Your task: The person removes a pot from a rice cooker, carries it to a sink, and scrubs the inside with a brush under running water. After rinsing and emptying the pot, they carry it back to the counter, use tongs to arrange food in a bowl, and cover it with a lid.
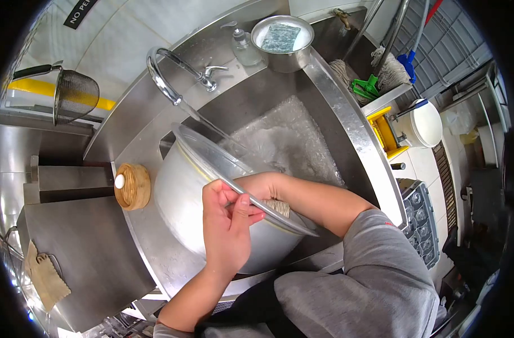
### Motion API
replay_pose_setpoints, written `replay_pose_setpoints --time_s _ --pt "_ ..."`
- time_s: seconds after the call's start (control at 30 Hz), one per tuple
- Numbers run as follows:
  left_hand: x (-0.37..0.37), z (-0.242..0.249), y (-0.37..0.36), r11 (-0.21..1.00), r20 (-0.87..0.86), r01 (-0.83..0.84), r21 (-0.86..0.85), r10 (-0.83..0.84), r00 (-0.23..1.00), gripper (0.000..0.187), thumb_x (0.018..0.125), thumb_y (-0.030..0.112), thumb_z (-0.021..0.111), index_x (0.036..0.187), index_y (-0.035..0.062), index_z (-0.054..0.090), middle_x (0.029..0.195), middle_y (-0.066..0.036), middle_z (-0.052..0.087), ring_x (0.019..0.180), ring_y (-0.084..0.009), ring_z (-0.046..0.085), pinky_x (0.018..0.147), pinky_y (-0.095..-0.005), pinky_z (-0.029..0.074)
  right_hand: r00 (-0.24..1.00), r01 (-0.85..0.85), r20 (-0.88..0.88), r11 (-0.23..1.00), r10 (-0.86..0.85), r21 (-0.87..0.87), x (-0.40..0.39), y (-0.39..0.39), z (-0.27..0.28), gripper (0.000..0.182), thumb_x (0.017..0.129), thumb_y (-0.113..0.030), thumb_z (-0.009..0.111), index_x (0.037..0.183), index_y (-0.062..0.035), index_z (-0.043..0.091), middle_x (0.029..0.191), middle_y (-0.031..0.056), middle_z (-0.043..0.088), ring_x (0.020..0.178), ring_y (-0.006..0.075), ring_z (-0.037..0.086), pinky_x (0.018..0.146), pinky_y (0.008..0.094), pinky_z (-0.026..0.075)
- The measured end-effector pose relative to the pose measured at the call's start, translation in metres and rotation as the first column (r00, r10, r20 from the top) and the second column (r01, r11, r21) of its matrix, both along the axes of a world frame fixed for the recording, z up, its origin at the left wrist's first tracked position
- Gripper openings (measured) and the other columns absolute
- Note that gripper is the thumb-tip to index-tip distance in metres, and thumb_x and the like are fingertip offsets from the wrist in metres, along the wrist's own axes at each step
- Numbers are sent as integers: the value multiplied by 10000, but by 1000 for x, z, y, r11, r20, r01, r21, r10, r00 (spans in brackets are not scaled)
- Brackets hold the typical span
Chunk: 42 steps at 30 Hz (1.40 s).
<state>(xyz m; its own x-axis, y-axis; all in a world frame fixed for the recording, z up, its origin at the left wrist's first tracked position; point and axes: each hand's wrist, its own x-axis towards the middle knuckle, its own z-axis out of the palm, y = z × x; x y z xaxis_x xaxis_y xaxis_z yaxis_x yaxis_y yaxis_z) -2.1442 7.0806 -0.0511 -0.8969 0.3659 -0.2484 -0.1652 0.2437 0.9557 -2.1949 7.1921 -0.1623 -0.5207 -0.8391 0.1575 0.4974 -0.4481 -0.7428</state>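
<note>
A large steel bowl is tilted on the near edge of a steel sink. My left hand grips the bowl's near rim, thumb inside and fingers outside. My right hand reaches into the bowl and presses a beige scrub pad against the inner wall; part of that hand is hidden by the rim. Water runs from the curved faucet in a thin stream down into the bowl. Foamy water covers the sink bottom behind the bowl.
A soap dispenser and a small steel bowl holding a green sponge stand at the sink's back. A round wooden lid lies left of the bowl. A mesh strainer, a cloth, mops and a white bucket are around.
</note>
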Motion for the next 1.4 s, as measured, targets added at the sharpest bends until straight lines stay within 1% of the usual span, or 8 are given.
replay_pose_setpoints --time_s 0.53,0.8,1.0,1.03,1.2,1.27,1.33,1.4 --pt "15 -8 19 998 -41 58 16 -57 998 449 924 -51 539 1279 21 274 1027 -103 503 800 -143 621 708 -269 562 992 -72 102 995 79 -66 12 7 -23 237 945 -206 530 1030 15 539 653 123 596 362 135 501 286 210 348" --pt "21 -18 20 999 -134 24 -45 -29 991 543 844 -59 659 1240 8 293 987 -100 515 724 -126 610 591 -219 498 964 -150 190 970 187 -192 10 -4 -58 193 997 -273 480 1041 -113 579 839 2 653 662 68 611 534 196 474" --pt "9 -20 4 984 -152 -153 87 165 975 514 819 -87 659 1191 44 328 950 -68 521 704 -78 566 565 -190 429 987 157 18 973 -163 169 1 -13 -31 264 885 -204 624 1084 -34 590 976 5 636 847 78 583 751 236 488" --pt "7 -23 -5 982 -141 -150 116 166 976 500 818 -104 641 1185 51 339 955 -62 527 710 -73 567 568 -186 427 990 115 57 969 -130 219 0 -12 -20 493 848 -192 652 1271 16 509 1121 62 620 1025 134 576 897 269 465" --pt "9 -66 -56 947 -9 -249 204 257 966 435 834 -133 572 1167 58 368 984 -45 557 771 -61 575 592 -186 441 967 253 -48 916 -251 312 9 -27 -55 711 851 -208 644 1443 5 312 1349 164 482 1200 194 484 908 320 485" --pt "14 -77 -87 934 5 -301 194 306 952 397 843 -124 525 1166 50 373 999 -44 568 797 -70 580 597 -178 444 932 361 -293 637 -215 681 30 -10 -75 745 845 -231 666 1453 -7 299 1383 194 463 1239 230 467 953 341 461" --pt "17 -105 -128 893 105 -378 244 363 926 364 842 -103 487 1163 38 391 1043 -57 572 873 -90 584 672 -213 472 971 167 18 735 -237 657 45 23 -68 790 832 -286 682 1461 -25 282 1411 214 438 1262 256 461 1000 353 428" --pt "21 -127 -151 873 84 -421 245 413 907 322 846 -63 487 1147 21 408 1046 -82 566 948 -126 572 768 -259 479 963 243 -132 545 -235 803 52 56 -85 775 840 -261 661 1469 -40 266 1409 214 450 1253 318 484 996 359 435"
